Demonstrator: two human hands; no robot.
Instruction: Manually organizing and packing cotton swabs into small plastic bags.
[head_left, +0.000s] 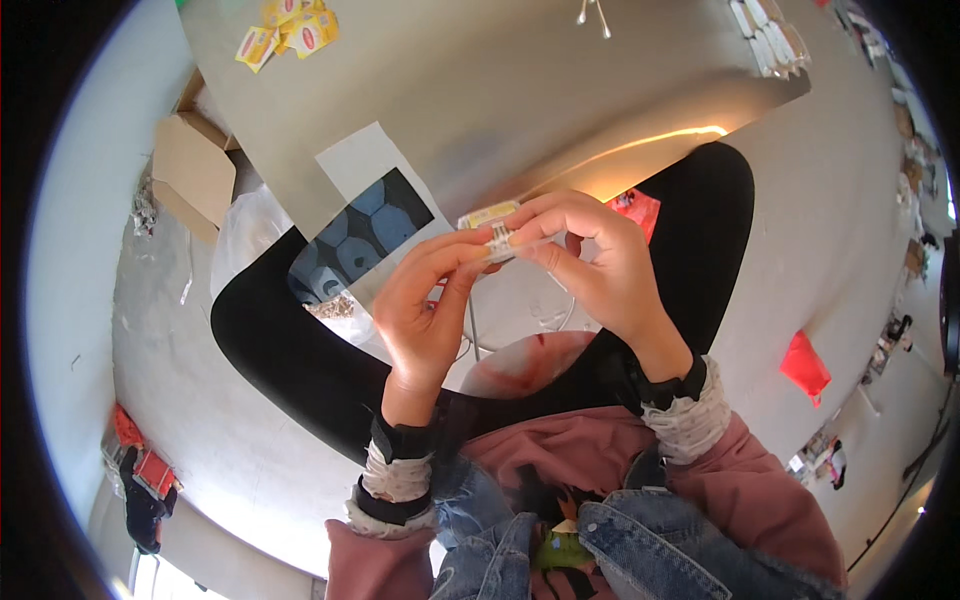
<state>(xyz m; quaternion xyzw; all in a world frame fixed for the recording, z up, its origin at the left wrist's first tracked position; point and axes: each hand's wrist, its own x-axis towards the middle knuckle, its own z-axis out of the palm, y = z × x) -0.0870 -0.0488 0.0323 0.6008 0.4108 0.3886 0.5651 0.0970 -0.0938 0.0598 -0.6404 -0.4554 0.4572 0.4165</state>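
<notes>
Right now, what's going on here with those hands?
Someone's left hand and right hand are both pinching a small yellow-and-clear item between them. Exactly what it is can't be made out. On the table lie a pile of yellow packets and, farther right, some cotton swabs.

held item (pixel 500 232): clear plastic, glossy | tabletop (pixel 470 80), 12 o'clock: smooth, satin, reflective | carton (pixel 192 165), 10 o'clock: matt cardboard | yellow packets (pixel 308 34), 11 o'clock: shiny film | denim garment (pixel 650 548), 5 o'clock: matt, coarse cloth
</notes>
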